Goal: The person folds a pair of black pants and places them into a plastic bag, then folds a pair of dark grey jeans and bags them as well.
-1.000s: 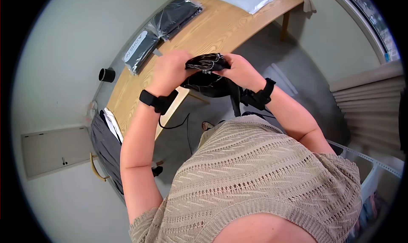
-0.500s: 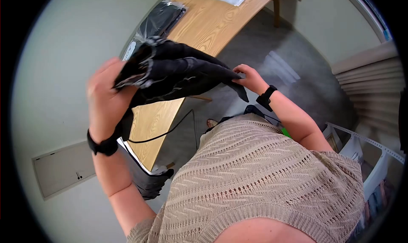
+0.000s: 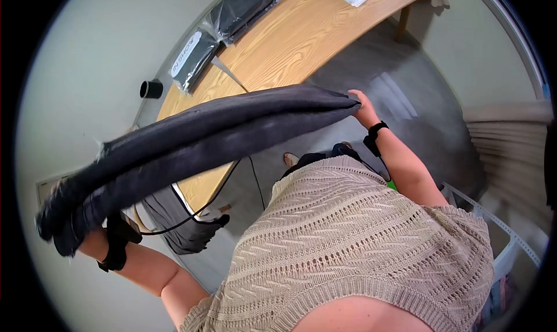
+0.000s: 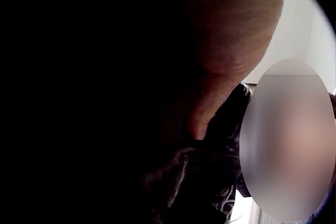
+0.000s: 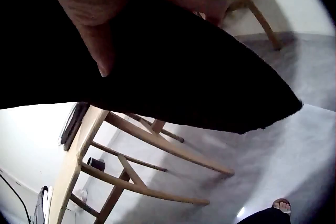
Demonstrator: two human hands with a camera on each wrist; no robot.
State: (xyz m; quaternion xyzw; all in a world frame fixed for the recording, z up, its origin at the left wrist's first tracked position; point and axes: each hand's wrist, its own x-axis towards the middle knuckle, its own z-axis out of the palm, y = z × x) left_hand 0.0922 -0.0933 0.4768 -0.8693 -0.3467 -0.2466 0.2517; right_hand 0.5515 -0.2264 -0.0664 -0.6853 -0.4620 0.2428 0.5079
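A pair of dark jeans [image 3: 220,132] is stretched across the front of me, its two legs side by side and sloping down to the left. My left hand [image 3: 91,244] grips the frayed left end, mostly hidden behind the cloth. In the left wrist view its thumb lies against black fabric [image 4: 210,155] with pale stitching. At the tapered right end, my right hand [image 3: 364,110] pinches the cloth. The right wrist view shows that thumb pressed on the dark jeans [image 5: 184,77], with a pointed end of cloth extending past the hand.
Behind the jeans stands a wooden table [image 3: 307,36] with dark garments in clear bags [image 3: 243,13] [image 3: 194,59]. A black bin [image 3: 151,89] is by the wall. Grey clothing [image 3: 185,227] hangs over a chair at lower left. A black cable [image 3: 214,198] loops below the jeans.
The bunched dark jeans have been drawn out to full length. My left hand has swung far left and down with one end; my right hand has shifted a little right.
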